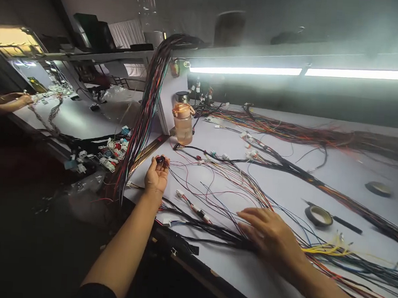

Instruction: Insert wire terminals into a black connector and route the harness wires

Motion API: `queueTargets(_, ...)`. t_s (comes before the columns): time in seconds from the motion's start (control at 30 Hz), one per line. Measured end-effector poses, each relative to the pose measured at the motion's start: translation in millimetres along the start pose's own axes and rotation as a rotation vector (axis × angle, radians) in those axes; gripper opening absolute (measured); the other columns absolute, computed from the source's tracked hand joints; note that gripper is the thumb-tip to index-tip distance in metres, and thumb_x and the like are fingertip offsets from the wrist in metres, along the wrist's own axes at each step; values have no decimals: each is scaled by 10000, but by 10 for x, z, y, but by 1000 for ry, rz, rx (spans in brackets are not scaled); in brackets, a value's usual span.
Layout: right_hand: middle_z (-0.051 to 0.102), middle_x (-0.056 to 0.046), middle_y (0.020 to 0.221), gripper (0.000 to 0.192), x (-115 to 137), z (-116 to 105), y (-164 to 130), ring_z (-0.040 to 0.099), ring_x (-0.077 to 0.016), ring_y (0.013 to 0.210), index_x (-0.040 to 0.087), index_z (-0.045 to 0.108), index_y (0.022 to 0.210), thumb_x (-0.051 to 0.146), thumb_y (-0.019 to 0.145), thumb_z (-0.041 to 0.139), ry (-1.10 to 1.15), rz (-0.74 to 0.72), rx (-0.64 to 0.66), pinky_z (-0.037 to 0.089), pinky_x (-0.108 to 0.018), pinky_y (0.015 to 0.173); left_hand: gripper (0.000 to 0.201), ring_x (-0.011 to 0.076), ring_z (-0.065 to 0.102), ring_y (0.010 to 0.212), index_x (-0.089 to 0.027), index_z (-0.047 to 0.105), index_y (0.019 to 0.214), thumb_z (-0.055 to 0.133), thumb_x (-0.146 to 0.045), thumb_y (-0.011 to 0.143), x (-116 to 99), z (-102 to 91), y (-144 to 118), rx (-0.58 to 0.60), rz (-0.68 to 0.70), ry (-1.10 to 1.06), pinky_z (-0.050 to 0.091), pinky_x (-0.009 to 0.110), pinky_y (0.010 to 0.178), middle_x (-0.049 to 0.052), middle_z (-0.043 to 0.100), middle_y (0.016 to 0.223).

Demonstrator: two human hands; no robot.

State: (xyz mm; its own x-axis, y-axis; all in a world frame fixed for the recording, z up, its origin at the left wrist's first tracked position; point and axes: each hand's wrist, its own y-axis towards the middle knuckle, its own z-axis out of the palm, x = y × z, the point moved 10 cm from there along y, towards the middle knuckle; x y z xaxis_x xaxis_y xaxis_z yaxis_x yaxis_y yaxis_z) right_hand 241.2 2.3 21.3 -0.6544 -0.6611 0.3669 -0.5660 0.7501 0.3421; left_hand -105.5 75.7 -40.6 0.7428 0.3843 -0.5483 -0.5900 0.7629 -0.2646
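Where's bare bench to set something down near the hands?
Bare patches: the near edge of the bench between the left hand and right hand, below the wires; and between the near tape roll and far tape roll. Crowded: loose wires between the hands, and the harness running diagonally past the bottle.

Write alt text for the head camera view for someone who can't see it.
The left hand pinches a small dark connector while the right hand rests flat on loose coloured wires across a white workbench. An orange bottle stands behind.
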Motion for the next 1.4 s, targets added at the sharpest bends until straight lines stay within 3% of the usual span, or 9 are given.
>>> queueTargets(0.1, 691, -78, 1066, 290, -20, -119, 561, 631, -220, 978, 229, 642, 1121, 359, 945, 453, 64, 0, -71, 504, -383, 843, 185, 138, 683, 787, -93, 603, 872, 471, -201, 943, 37, -16, -9, 8, -22, -14, 575, 287, 770, 91, 677, 848)
queueTargets(0.17, 691, -77, 1079, 310, 24, -39, 1062, 623, -220, 995, 218, 639, 1135, 372, 947, 448, 78, -18, -64, 493, -364, 844, 178, 146, 684, 818, -88, 610, 879, 480, -194, 938, 53, -19, -20, 11, -37, -17, 575, 295, 784, 103, 678, 873)
queueTargets(0.33, 687, -76, 1123, 348, 103, 551, 2242, 594, -222, 1034, 201, 604, 1216, 350, 953, 433, -122, 11, 52, 441, -320, 820, 183, 152, 684, 835, -78, 615, 893, 475, -186, 939, 62, -32, -26, -8, -49, -13, 581, 291, 772, 116, 683, 893)
queueTargets(0.47, 705, -134, 1040, 336, 85, 978, 2738, 597, -274, 1003, 178, 636, 1154, 368, 920, 488, -196, 35, 88, 382, -365, 790, 190, 156, 686, 819, -82, 620, 893, 475, -195, 938, 91, -24, -32, -28, -70, 1, 584, 302, 777, 129, 690, 917)
queueTargets(0.67, 714, -88, 992, 313, 52, 1187, 2849, 629, -222, 858, 209, 684, 1037, 339, 954, 411, -219, 13, 117, 299, -350, 747, 196, 161, 687, 842, -94, 635, 892, 487, -215, 935, 129, 43, -71, -9, -92, 15, 573, 311, 817, 130, 694, 966)
queueTargets(0.97, 723, -30, 959, 331, 110, 698, 2733, 625, -197, 811, 276, 697, 1083, 370, 955, 406, -150, 27, -44, 283, -317, 675, 216, 152, 678, 854, -101, 628, 859, 464, -211, 945, -92, -127, -36, -116, 42, -25, 568, 292, 815, 95, 689, 911)
queueTargets(1.2, 713, -86, 1013, 311, -31, 1075, 2839, 604, -258, 919, 273, 671, 1138, 287, 928, 442, -221, 83, 167, 301, -346, 687, 182, 135, 667, 823, -108, 616, 847, 478, -192, 933, -142, -257, -41, -189, 83, -20, 570, 293, 818, 79, 666, 862)
queueTargets(1.3, 677, -78, 1126, 292, 123, 1074, 2766, 555, -266, 1003, 262, 658, 1141, 300, 923, 467, -204, -10, 105, 298, -363, 743, 177, 129, 660, 814, -113, 613, 844, 481, -192, 931, -168, -289, -53, -215, 106, -22, 573, 287, 810, 75, 657, 845)
queueTargets(1.4, 700, -47, 1038, 272, 366, 1048, 2596, 551, -232, 940, 250, 687, 1003, 307, 949, 427, -135, -119, 48, 290, -357, 749, 161, 128, 655, 815, -118, 611, 851, 487, -187, 926, -194, -317, -68, -237, 125, -25, 573, 286, 807, 72, 651, 843)
